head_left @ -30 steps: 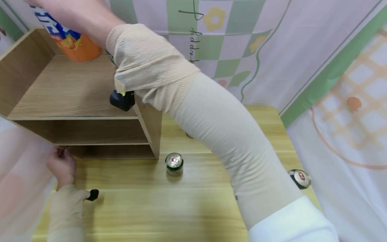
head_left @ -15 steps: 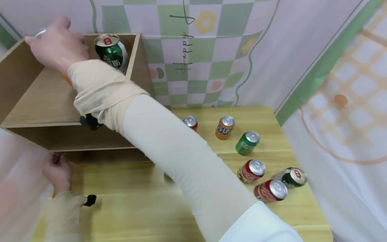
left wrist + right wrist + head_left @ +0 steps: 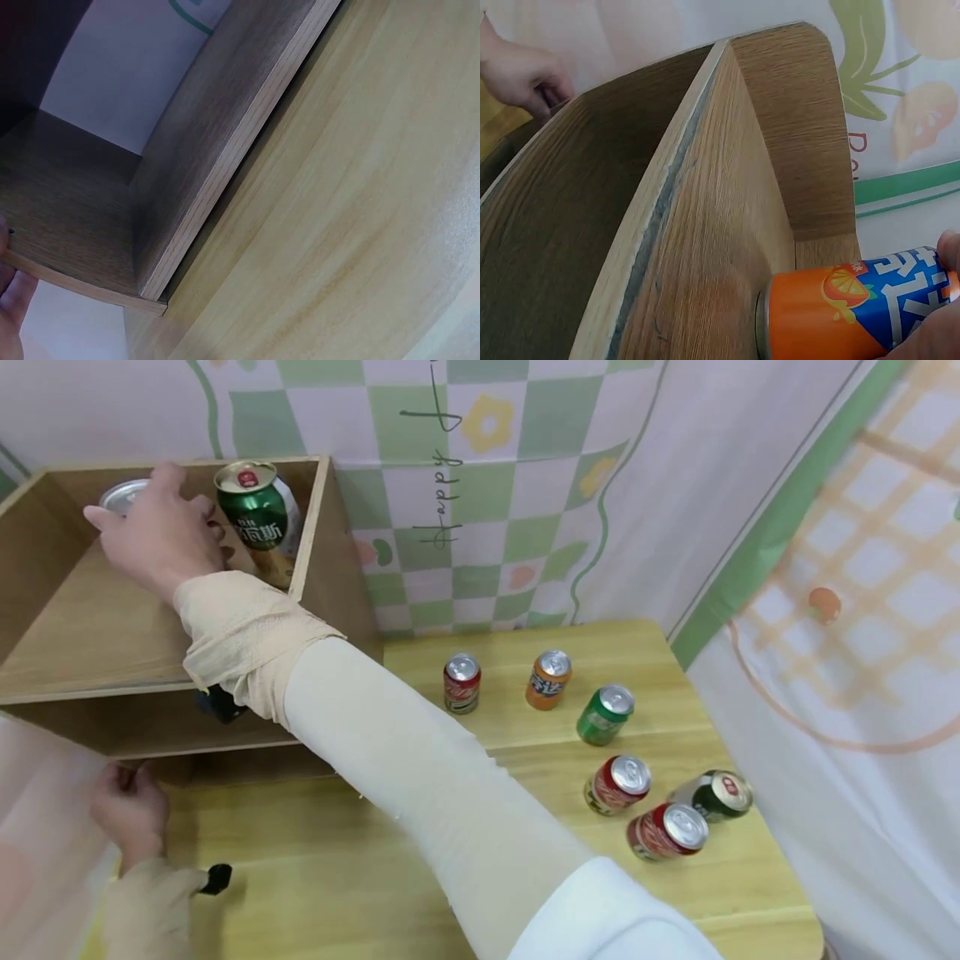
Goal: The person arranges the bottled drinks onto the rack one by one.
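Note:
My right hand (image 3: 157,531) is inside the top compartment of the wooden shelf (image 3: 60,627), its thumb and fingers around the upper part of an orange soda can (image 3: 825,307). The can's base meets the shelf board in the right wrist view; only its silver lid (image 3: 122,496) shows past the hand from the head. To its right stands a tall green and white can (image 3: 258,522) with a gold lid. At the shelf's lower left, my left hand (image 3: 131,814) pinches the front edge of the side panel, fingers curled.
On the wooden table (image 3: 315,877), right of the shelf, stand a red can (image 3: 462,683), a small orange can (image 3: 548,679) and a small green can (image 3: 604,715). Two more red cans (image 3: 617,785) and a dark green and white can (image 3: 712,795) are nearer the right edge. Patterned cloth (image 3: 480,510) hangs behind.
My right arm has swung left and the hand has come to the can's top. The green and white can and table cans are uncovered from behind the arm. My left hand keeps its hold.

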The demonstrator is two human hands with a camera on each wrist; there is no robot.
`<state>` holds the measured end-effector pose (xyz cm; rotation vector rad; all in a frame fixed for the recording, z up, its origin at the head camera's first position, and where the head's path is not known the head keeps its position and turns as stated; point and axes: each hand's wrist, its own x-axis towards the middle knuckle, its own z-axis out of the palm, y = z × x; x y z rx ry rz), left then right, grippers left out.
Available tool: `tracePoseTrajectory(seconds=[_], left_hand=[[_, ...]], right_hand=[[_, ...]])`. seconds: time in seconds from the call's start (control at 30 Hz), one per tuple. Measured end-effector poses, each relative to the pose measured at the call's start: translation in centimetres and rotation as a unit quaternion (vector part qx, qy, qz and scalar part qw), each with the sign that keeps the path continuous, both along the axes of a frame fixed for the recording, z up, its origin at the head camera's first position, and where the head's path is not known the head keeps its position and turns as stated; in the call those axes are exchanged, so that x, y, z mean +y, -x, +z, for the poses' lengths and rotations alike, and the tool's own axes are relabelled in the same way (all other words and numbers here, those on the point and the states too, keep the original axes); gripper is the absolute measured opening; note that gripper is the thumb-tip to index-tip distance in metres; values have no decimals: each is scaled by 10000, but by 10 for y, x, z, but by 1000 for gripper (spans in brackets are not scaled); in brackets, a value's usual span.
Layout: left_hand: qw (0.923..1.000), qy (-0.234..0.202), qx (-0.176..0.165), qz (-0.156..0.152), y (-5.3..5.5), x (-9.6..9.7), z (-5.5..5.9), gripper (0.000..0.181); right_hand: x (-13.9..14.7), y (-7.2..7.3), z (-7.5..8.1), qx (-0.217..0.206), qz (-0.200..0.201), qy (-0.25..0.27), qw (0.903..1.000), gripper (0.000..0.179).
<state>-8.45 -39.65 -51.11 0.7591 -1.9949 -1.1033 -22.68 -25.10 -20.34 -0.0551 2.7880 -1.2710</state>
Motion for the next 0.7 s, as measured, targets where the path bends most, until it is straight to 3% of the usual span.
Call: tracePoseTrajectory(seconds=[0.13,0.47,0.7], left_hand=[[9999,-19,-101,-24,-1,0,1,32],[9997,-19,33,-226,12,5,6,40],[9998,-106,-54,-163,12,5,8,14]], right_hand=[[3,0,-2,101,150,-27,9998,63],[9,5,2,498,77,-392,9980,65],[11,8,4,450,154,-821,9955,65]])
